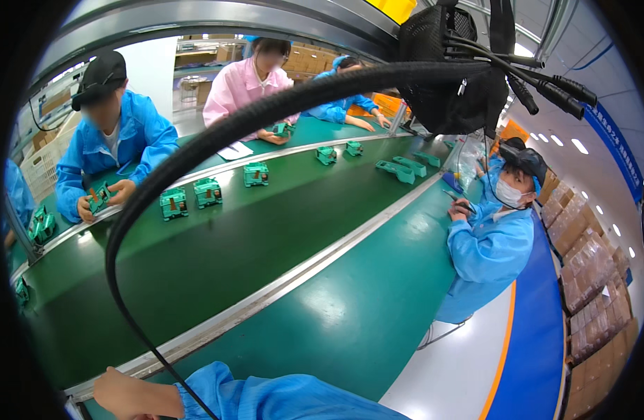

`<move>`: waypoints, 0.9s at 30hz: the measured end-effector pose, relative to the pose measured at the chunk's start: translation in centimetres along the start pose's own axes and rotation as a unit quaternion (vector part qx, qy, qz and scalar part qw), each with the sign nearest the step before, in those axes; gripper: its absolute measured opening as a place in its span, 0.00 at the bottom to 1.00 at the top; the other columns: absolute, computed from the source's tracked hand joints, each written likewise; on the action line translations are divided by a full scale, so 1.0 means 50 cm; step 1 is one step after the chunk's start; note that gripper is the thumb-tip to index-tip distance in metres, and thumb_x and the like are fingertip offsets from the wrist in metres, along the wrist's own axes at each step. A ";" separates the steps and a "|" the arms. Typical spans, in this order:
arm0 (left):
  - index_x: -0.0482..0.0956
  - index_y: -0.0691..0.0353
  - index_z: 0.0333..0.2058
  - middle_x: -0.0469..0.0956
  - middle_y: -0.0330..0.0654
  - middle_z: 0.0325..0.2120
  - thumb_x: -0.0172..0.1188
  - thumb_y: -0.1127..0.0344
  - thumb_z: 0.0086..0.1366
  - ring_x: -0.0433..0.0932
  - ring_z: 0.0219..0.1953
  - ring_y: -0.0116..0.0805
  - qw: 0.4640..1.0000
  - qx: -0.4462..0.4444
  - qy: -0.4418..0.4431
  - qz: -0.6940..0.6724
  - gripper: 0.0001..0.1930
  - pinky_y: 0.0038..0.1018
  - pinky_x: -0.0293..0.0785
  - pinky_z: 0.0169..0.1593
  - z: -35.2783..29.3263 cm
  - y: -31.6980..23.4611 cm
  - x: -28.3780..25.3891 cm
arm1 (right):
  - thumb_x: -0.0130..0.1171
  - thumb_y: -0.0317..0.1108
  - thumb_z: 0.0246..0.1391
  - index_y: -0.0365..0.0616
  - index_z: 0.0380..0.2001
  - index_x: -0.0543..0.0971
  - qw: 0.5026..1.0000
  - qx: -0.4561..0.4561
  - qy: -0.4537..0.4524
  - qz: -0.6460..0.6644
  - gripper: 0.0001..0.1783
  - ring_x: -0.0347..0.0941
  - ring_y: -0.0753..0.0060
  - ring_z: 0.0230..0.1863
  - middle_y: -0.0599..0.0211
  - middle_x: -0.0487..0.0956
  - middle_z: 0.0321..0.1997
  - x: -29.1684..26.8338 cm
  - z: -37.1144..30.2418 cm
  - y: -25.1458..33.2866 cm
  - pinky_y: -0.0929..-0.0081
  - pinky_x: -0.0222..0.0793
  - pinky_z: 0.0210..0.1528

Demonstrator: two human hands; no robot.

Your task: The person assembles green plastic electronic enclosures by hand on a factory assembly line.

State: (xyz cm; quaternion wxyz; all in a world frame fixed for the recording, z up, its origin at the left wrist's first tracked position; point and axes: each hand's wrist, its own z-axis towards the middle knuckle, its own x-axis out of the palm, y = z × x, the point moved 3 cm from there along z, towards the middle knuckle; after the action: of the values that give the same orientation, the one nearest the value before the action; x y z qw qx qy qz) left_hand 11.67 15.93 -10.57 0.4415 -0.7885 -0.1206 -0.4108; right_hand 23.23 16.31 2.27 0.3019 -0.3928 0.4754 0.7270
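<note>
My right hand (pixel 134 397) is at the lower left, by the pale metal rail (pixel 259 302) along the conveyor's near side. Its blue-sleeved forearm comes in from the lower edge. The wrist and the back of the hand show, but the fingers drop mostly out of the picture, so whatever they may hold is hidden. My left hand is out of view. Beyond the rail runs a dark green conveyor belt (pixel 217 280). Several green plastic housings stand on it, among them one housing (pixel 173 204) at its far side. Flatter green plastic pieces (pixel 395 171) lie farther right.
Across the belt, a person in blue (pixel 136 129) handles a green housing (pixel 98 199); a person in pink (pixel 241 91) holds another. At right, a masked co-worker (pixel 490 231) grips a dark tool. A black cable (pixel 110 245) loops across my view. Wrapped cartons (pixel 595 301) are stacked at far right.
</note>
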 end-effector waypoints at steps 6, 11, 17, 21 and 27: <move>0.71 0.66 0.31 0.73 0.46 0.29 0.51 0.77 0.49 0.72 0.33 0.36 0.999 0.007 -0.036 -0.017 0.08 0.30 0.70 0.39 -0.056 0.032 0.104 | 0.55 0.25 0.22 0.39 0.14 0.75 0.999 0.007 0.015 0.027 0.06 0.73 0.56 0.24 0.54 0.74 0.20 -0.068 -0.048 0.019 0.64 0.68 0.25; 0.68 0.63 0.36 0.73 0.40 0.30 0.47 0.74 0.54 0.74 0.33 0.29 0.998 0.047 0.018 -0.032 0.09 0.25 0.72 0.35 -0.049 0.045 0.123 | 0.53 0.27 0.27 0.36 0.17 0.74 0.993 0.018 0.113 0.008 0.07 0.72 0.54 0.28 0.52 0.74 0.22 -0.130 -0.078 0.041 0.63 0.68 0.27; 0.66 0.63 0.35 0.70 0.37 0.22 0.42 0.67 0.59 0.68 0.21 0.25 0.999 0.014 -0.009 -0.027 0.08 0.22 0.68 0.28 -0.076 0.027 0.171 | 0.48 0.32 0.36 0.39 0.22 0.74 0.986 0.027 0.163 0.006 0.09 0.71 0.57 0.31 0.57 0.74 0.27 -0.093 -0.064 0.045 0.65 0.66 0.32; 0.64 0.64 0.39 0.70 0.38 0.29 0.40 0.72 0.58 0.69 0.26 0.26 0.984 0.039 0.060 -0.161 0.10 0.21 0.69 0.32 -0.052 0.050 0.121 | 0.46 0.36 0.39 0.43 0.26 0.74 0.983 0.010 0.182 -0.021 0.12 0.71 0.59 0.33 0.59 0.75 0.30 -0.090 -0.064 0.042 0.66 0.66 0.34; 0.53 0.64 0.53 0.61 0.48 0.47 0.36 0.82 0.54 0.64 0.49 0.37 0.985 0.063 0.041 -0.157 0.25 0.28 0.62 0.51 -0.034 0.039 0.157 | 0.50 0.39 0.39 0.44 0.18 0.70 0.993 0.010 0.114 0.019 0.09 0.70 0.59 0.25 0.63 0.74 0.22 -0.118 -0.075 0.040 0.68 0.65 0.26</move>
State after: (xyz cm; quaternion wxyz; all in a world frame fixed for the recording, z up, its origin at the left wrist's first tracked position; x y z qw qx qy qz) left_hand 16.81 12.11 -5.35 0.4248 -0.7131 -0.2499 -0.4986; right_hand 25.66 11.71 7.33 0.2354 -0.4609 0.5217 0.6782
